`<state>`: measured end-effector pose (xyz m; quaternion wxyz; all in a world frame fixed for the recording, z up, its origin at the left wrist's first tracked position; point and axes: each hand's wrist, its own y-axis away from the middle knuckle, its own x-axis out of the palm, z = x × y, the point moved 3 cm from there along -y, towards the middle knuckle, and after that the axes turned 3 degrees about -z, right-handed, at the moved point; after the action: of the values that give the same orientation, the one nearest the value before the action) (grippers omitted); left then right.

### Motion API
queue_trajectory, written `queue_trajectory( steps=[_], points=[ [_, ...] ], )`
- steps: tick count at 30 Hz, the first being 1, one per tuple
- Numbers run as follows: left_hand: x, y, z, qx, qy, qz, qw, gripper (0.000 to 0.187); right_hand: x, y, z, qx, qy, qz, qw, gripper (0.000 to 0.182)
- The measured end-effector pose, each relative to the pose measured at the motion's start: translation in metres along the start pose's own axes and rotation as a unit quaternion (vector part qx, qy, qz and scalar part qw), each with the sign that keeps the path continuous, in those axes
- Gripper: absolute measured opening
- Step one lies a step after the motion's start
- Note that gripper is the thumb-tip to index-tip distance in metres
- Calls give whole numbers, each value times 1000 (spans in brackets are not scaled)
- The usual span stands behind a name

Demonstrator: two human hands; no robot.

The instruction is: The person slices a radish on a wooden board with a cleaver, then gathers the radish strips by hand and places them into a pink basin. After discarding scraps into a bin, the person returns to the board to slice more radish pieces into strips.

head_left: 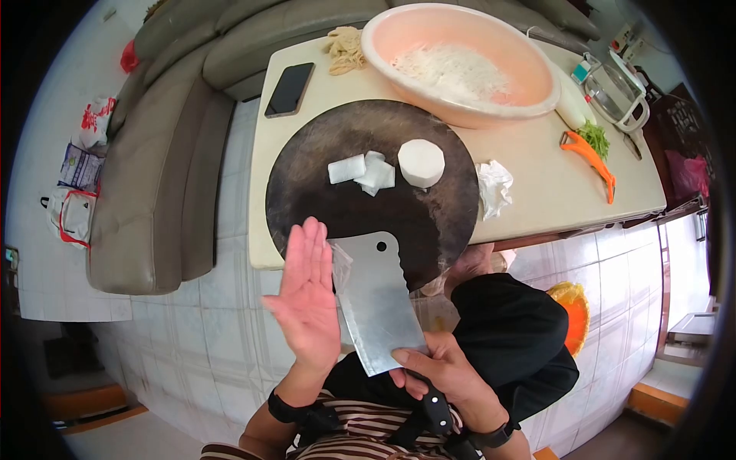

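Note:
My right hand [438, 374] is closed around the black handle of a cleaver [376, 299], its broad blade pointing away from me over the near edge of the board. My left hand [307, 295] is open just left of the blade, palm showing and fingers stretched out. Thin translucent white strips [343, 264] cling to the blade's left side near my left fingertips. On the round dark chopping board [322, 142] lie several thin white radish slices [372, 172]. To their right stands a thick cut piece of white radish [421, 162].
A pink basin [491, 107] with white shreds is at the back. A phone [290, 89], a beige cloth [345, 50], crumpled white paper [494, 188], an orange peeler [590, 165] and a whole white radish [571, 103] are on the table. An orange-lined bin [571, 314] stands right.

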<state>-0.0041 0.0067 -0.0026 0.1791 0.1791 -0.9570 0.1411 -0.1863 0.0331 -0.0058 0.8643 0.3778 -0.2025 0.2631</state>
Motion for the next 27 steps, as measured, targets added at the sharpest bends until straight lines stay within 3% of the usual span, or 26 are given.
queue_trajectory(
  steps=[4,6,9,18,27],
  points=[
    [3,-10,-18,-22,139,-44,989,88,-3,12,13,2,-66,-4,998,18],
    [3,-11,-21,-124,268,-70,953,90,-8,17,19,-44,-44,-21,998,19],
    [6,-9,-25,-192,309,-64,929,90,-15,18,27,-75,-20,-35,996,19],
    [14,-1,-25,-276,325,-22,904,92,-18,18,31,-92,49,-57,993,20],
    [18,0,-21,-282,218,16,934,91,-19,15,16,-89,101,-76,988,23]
  ],
)
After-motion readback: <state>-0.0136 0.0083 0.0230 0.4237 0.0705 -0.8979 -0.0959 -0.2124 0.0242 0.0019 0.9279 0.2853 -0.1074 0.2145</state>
